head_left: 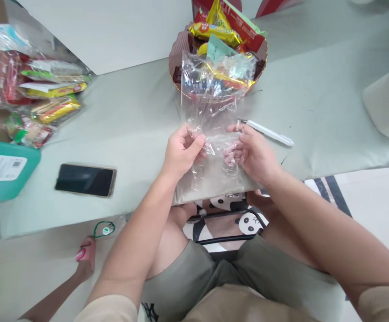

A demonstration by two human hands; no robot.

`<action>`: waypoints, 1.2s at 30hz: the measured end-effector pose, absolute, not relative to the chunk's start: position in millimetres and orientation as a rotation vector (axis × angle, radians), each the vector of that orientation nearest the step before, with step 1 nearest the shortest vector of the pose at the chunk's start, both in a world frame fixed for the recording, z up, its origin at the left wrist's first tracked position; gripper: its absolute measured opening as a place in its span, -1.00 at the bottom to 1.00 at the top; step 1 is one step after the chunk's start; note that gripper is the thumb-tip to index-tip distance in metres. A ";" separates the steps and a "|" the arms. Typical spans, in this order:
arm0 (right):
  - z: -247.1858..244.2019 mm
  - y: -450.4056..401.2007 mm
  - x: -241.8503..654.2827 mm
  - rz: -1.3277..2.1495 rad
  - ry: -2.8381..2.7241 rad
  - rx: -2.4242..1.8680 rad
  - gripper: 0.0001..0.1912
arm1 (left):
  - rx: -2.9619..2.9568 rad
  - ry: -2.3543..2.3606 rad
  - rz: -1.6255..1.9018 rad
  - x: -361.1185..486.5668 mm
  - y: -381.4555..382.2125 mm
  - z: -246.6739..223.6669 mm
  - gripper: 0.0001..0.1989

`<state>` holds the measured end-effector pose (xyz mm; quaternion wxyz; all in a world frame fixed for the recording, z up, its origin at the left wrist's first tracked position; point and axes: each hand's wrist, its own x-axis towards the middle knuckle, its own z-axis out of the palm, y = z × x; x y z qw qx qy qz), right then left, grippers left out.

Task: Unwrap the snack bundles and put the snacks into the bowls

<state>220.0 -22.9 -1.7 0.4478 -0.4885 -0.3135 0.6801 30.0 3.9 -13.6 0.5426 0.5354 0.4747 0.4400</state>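
Bag of thin clear plastic [212,120] by front edge of grey-green desk [141,120]. Left hand [181,151]: thumb and fingers pinch bag. Right hand [255,150]: fingers bent against bag's other side; cannot tell if they grip. Round pinkish see-through bowl with gold rim [177,56] near back edge, full of shiny snack packs [221,30]. White pen-shaped tool with black tip [272,133] just beside right hand. Flat black phone [85,180] near front edge, to left.
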 end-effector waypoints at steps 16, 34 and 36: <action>-2.3 -27.5 220.9 1.694 -1.076 -1.260 -0.62 | 1.408 1.059 0.797 20.1 -3.2 -4.0 -0.74; -12.0 -35.4 226.4 1.666 -1.149 -1.055 -0.79 | 1.149 1.035 0.689 2.7 9.9 0.9 -0.44; -14.2 -35.2 226.4 1.661 -1.144 -1.061 -0.80 | 1.131 1.069 0.692 5.0 10.2 -0.9 -0.70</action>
